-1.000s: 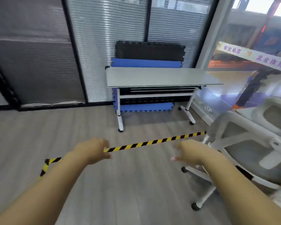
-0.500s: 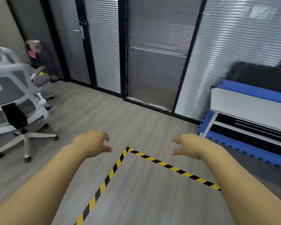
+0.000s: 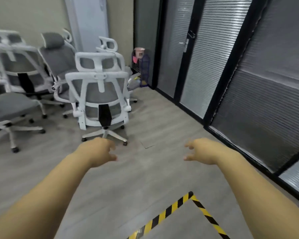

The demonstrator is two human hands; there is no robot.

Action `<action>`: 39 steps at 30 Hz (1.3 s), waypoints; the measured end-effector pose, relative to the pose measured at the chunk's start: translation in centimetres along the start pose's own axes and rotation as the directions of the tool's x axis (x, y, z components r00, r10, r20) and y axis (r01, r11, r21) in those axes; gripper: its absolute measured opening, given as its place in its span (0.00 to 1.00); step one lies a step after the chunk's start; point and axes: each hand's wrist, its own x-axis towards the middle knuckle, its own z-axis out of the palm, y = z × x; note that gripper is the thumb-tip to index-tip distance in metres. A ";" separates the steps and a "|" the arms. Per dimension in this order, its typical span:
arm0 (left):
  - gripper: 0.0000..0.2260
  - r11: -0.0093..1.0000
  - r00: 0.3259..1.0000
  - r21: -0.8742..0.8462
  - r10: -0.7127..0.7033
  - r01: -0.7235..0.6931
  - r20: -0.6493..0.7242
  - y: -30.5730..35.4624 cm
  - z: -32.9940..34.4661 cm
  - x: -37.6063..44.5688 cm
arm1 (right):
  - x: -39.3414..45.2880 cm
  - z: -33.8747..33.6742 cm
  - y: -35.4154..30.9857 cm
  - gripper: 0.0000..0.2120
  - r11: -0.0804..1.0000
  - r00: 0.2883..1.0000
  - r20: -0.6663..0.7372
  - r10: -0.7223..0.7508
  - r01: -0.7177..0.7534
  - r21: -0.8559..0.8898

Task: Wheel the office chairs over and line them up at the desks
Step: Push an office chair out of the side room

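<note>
White-framed, grey-mesh, the nearest office chair [image 3: 100, 99] stands upright on its castors just beyond our left hand [image 3: 97, 151], untouched, backrest toward us and seat facing the other office chairs [image 3: 26, 78] grouped at the wall. Our left hand and right hand [image 3: 202, 151] hover apart above the floor [image 3: 145, 178], fingers loosely curled, holding nothing. A wire rack [image 3: 143, 69] in the corner holds items too blurred to identify.
</note>
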 end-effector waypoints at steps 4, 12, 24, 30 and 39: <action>0.17 0.995 0.995 -0.034 -0.095 0.095 0.003 -5.9 -1.5 4.2 | 7.7 -2.4 -5.0 0.31 0.996 0.996 0.002 -0.084 0.084 -0.026; 0.19 0.993 0.992 -0.006 -0.122 0.122 -0.018 -17.9 -5.9 15.6 | 21.3 -6.7 -15.3 0.30 0.989 0.989 -0.015 -0.145 0.145 0.007; 0.19 0.985 0.985 -0.033 -0.169 0.167 -0.040 -29.2 -12.6 33.1 | 40.1 -13.6 -23.8 0.29 0.981 0.982 0.007 -0.191 0.191 -0.020; 0.18 0.984 0.981 -0.045 -0.178 0.175 -0.079 -32.5 -15.2 44.0 | 52.8 -17.4 -25.9 0.27 0.967 0.967 -0.026 -0.253 0.252 -0.023; 0.23 0.982 0.933 -0.104 -0.182 0.157 -0.311 -36.5 -18.0 57.7 | 70.3 -23.8 -27.9 0.22 0.945 0.896 -0.301 -0.326 0.320 -0.071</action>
